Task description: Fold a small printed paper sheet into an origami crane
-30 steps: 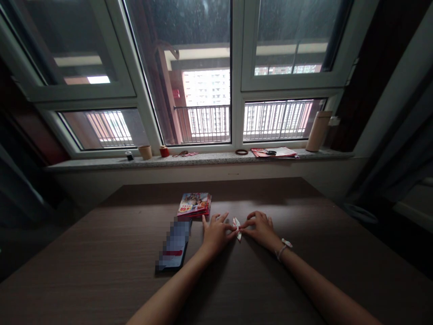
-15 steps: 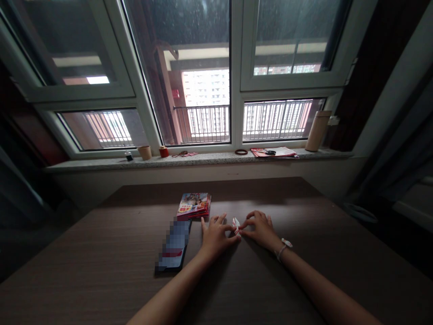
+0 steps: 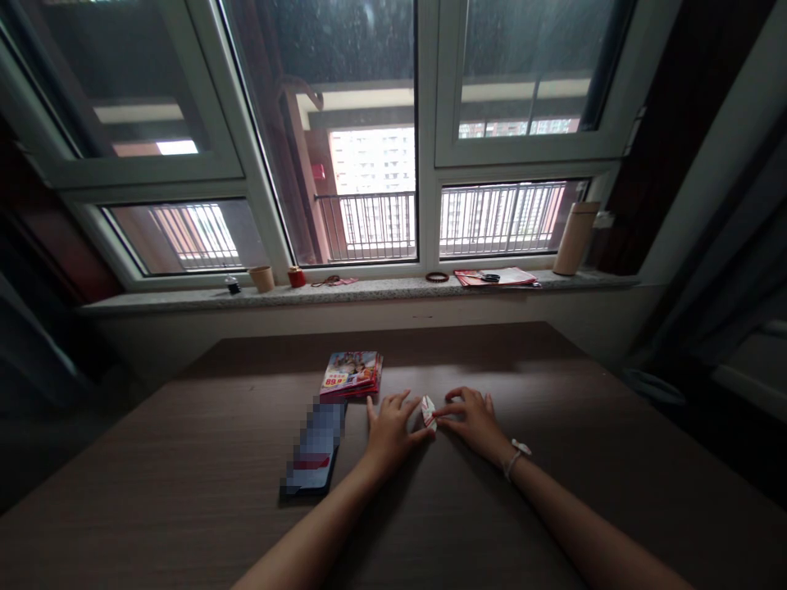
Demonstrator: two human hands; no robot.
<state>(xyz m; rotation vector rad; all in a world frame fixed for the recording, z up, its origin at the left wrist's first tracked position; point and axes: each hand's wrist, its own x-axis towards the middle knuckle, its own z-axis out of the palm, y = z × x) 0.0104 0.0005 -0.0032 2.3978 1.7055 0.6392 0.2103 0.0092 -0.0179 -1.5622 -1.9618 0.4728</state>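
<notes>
A small piece of folded paper (image 3: pixel 429 412), white with red stripes, lies on the brown table (image 3: pixel 184 459) between my hands. My left hand (image 3: pixel 391 430) steadies its left side, index finger and thumb at the upper and lower ends, the other fingers spread. From the right, my right hand (image 3: pixel 472 419) has its index finger and thumb at the paper's edge, the fingertips close together. A bracelet (image 3: pixel 515 457) with a white piece circles the right wrist. Left of my left hand lies a phone (image 3: pixel 318 451), its screen partly pixelated.
Behind the phone sits a stack of printed leaflets (image 3: pixel 352 374). Along the windowsill (image 3: pixel 381 287) stand a paper cup (image 3: pixel 261 279), a small red jar (image 3: pixel 296 277), a dark ring (image 3: pixel 437 277), scissors (image 3: pixel 489 278) on red papers (image 3: pixel 516 279), and a tan bottle (image 3: pixel 575 238).
The left index finger has lifted off the paper's middle and drawn back to its left edge, so more of the striped face shows. The right fingers have loosened slightly.
</notes>
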